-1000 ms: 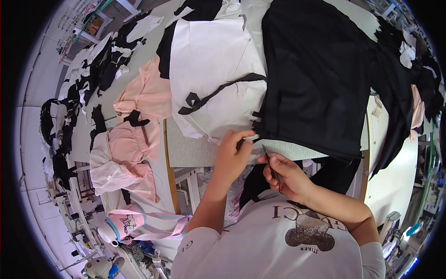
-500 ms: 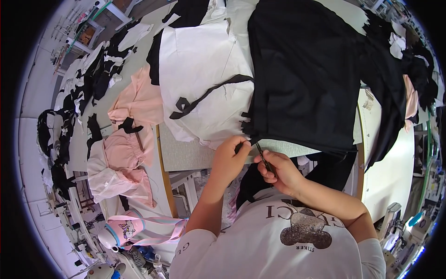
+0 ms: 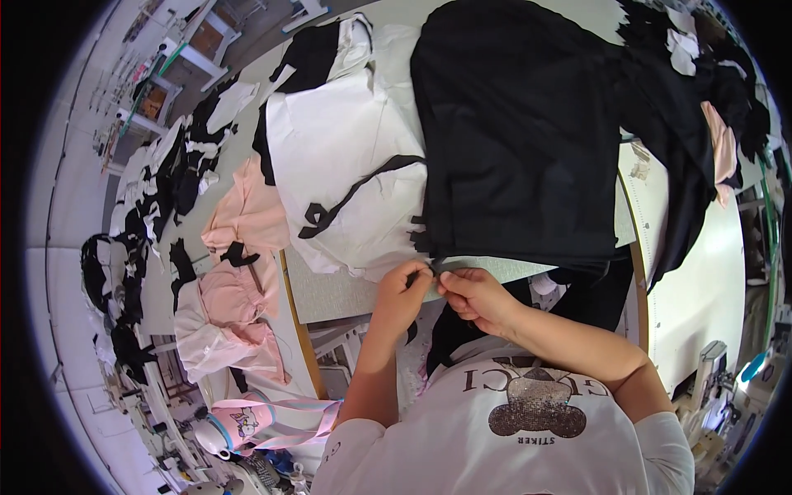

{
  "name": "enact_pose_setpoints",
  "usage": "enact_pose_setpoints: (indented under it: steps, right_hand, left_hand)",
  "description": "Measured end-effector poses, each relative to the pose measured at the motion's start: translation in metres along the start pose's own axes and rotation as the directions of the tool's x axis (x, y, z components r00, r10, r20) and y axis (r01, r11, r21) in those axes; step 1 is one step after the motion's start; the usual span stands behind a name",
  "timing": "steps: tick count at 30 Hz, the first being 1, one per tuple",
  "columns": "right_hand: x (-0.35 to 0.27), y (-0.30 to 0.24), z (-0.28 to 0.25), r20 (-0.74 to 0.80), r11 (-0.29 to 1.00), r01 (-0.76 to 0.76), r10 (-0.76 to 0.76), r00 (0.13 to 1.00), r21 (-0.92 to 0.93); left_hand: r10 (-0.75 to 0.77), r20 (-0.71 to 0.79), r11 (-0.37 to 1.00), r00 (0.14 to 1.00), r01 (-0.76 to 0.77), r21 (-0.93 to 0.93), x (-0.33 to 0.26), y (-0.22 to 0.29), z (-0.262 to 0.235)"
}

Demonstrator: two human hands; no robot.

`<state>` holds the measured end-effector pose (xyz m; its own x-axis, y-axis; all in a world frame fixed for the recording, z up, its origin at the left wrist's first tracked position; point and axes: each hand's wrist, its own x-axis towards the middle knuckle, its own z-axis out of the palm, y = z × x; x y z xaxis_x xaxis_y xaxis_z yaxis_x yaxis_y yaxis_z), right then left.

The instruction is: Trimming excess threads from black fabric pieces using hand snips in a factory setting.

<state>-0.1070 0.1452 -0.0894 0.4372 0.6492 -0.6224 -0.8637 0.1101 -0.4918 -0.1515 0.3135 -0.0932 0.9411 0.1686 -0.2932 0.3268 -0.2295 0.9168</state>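
Seeing left hand, right hand nearly together, grips unclear to me; hard tug could fray black cloth.

The left hand pinches a dark bit too small to identify. The curled fingers of the right hand hide its palm, so whether anything lies inside cannot be told. The black cloth meets the picture's top edge and covers part of the white cloth. The lower edge cuts off the person's shirt. A strap disappears at the left arm. Machines at lower left are too small to make out.
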Motion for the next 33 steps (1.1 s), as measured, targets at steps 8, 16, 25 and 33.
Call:
enact_pose_setpoints:
  steps: [8,16,25,33]
  right_hand:
    - [-0.049,-0.003,-0.046,0.146,0.755,0.641,-0.624,0.767,-0.137]
    - [-0.190,-0.028,-0.106,-0.058,0.071,0.373,-0.997,0.048,-0.925]
    - [-0.332,0.045,-0.208,-0.347,0.502,-0.252,-0.809,-0.474,-0.827]
    - [-0.328,0.061,-0.233,-0.587,0.452,0.397,-0.730,-0.350,-0.799]
  left_hand:
    - [0.075,-0.059,0.918,0.995,-0.092,-0.385,-0.008,0.059,0.046]
    - [0.492,0.548,0.462,0.676,0.330,-0.823,0.012,0.133,0.246]
    - [0.379,0.888,0.904,0.261,0.102,-0.416,-0.053,0.167,0.421]
    - [0.444,0.662,0.874,0.604,-0.127,-0.469,0.011,0.154,0.379]
